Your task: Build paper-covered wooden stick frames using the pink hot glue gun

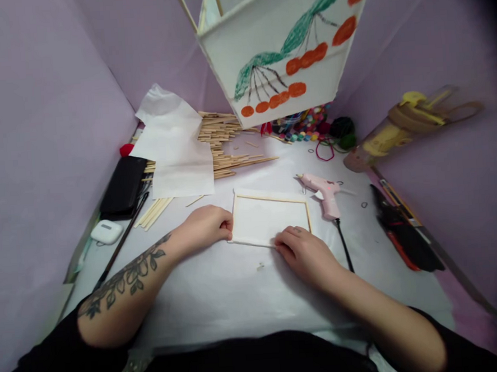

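A small rectangular frame of thin wooden sticks with white paper [267, 215] lies flat on the white-covered table. My left hand [211, 226] has its fingers closed on the frame's left edge, near the lower left corner. At the lower edge, right of its middle, my right hand [305, 255] pinches the paper and covers the lower right corner. To the right of the frame lies a pink glue gun [327, 195], its nozzle pointing up and left and its black cord running toward me.
White paper sheets [179, 156] partly cover wooden sticks [222, 128]. A painted paper lantern [282, 55] hangs above the back. At left are a black case [123, 188] and white earbud case [107, 232]; at right, a bottle [392, 129] and black-and-red tools [407, 238].
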`<state>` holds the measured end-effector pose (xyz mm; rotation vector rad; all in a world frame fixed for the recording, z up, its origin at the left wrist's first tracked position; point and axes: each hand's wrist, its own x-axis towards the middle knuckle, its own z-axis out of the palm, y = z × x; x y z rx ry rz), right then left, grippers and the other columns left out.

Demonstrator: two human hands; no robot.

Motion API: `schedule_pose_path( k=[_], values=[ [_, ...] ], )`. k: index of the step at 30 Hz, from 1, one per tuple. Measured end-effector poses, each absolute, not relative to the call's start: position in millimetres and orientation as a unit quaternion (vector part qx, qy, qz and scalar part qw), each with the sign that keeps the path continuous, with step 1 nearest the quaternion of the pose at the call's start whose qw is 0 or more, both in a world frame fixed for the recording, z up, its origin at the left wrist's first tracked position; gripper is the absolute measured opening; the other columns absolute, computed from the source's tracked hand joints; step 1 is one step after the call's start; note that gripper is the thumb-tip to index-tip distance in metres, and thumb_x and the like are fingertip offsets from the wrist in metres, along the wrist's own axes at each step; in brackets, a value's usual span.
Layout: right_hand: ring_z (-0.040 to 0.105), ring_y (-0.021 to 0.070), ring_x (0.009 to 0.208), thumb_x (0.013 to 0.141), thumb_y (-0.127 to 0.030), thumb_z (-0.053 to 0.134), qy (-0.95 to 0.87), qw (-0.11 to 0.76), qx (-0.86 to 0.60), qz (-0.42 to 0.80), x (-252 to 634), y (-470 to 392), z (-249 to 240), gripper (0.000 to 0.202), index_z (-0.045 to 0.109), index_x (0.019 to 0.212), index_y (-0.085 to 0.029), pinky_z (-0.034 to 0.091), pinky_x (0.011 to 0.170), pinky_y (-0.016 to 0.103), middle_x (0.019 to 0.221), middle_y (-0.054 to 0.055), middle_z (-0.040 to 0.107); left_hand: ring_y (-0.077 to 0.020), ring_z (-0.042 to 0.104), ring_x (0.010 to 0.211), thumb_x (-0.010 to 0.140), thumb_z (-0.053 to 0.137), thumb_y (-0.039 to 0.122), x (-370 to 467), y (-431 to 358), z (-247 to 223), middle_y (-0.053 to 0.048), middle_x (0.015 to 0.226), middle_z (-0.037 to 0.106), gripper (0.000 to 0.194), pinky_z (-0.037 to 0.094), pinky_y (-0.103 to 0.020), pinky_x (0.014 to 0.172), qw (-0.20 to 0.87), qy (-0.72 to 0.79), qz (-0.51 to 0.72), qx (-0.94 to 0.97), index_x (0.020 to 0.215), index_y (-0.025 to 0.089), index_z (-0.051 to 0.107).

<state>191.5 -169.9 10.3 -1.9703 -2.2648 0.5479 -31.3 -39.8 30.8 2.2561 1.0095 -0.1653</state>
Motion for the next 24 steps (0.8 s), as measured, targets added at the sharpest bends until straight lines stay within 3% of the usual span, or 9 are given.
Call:
schedule_pose_path(
  k=[8,14,21,24],
  values=[
    [0.060,0.0239,0.090,0.090,-0.015,0.051,-0.742,0.057,-0.644,0.179,191.8,-170.5,9.0,0.016,0.067,0.089,-0.017,0.045,0.075,0.033,0.090,0.007,0.068,-0.0129,0.053,0.061,0.065,0.052,0.017,-34.7,-36.4,30.8,0.002,0.065,0.061,0.012,0.031,-0.024,0.053,0.388,0.352,-0.062,0.850,0.071,0.019,0.062],
    [0.059,0.0230,0.088,0.089,-0.015,0.051,-0.743,0.056,-0.644,0.176,192.0,-170.6,8.7,0.015,0.066,0.087,-0.018,0.044,0.073,0.032,0.088,0.007,0.067,-0.0131,0.052,0.059,0.059,0.051,0.015,-31.6,-34.8,25.2,0.003,0.064,0.059,0.009,0.029,-0.024,0.050,0.370,0.353,-0.068,0.856,0.066,0.019,0.055],
    [0.060,0.0230,0.089,0.090,-0.015,0.051,-0.738,0.051,-0.648,0.180,189.8,-170.1,10.3,0.016,0.067,0.088,-0.017,0.045,0.076,0.032,0.089,0.007,0.067,-0.0140,0.052,0.062,0.071,0.052,0.021,-33.9,-42.6,40.3,0.001,0.070,0.062,0.006,0.031,-0.026,0.054,0.306,0.376,-0.054,0.873,0.072,0.020,0.057],
    [0.059,0.0235,0.089,0.090,-0.015,0.051,-0.735,0.050,-0.652,0.177,188.8,-170.0,10.6,0.016,0.067,0.089,-0.017,0.045,0.076,0.033,0.090,0.007,0.067,-0.0162,0.056,0.076,0.078,0.052,0.020,-27.7,-55.4,47.1,-0.001,0.082,0.064,0.010,0.038,-0.027,0.065,0.279,0.327,-0.045,0.902,0.078,0.020,0.062]
  ],
)
